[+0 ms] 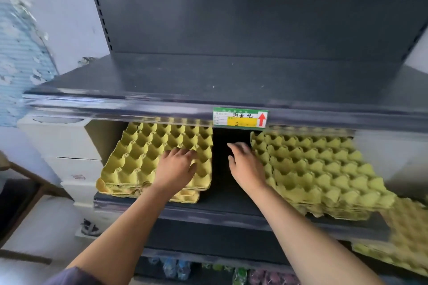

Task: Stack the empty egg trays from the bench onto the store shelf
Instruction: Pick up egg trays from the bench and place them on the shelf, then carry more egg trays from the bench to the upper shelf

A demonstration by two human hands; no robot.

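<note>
egg trays [148, 159] partly hidden under shelf [162, 102].

A dark grey metal store shelf [208, 71] fills the view, its boards set one below another. The upper board has a green and yellow price label [240, 117] with a red arrow on its near edge. The middle board [222, 206] below it bears two stacks of yellow egg trays. The left stack [139, 159] lies slightly askew, with its lower trays jutting out at the near side. The right stack [324, 176] is taller and overhangs the board's near edge. A dark strip of bare board parts them. Lower on the right, a third stack [403, 238] lies on the next board. Blurred packets [176, 268] lie on the lowest level.
</note>
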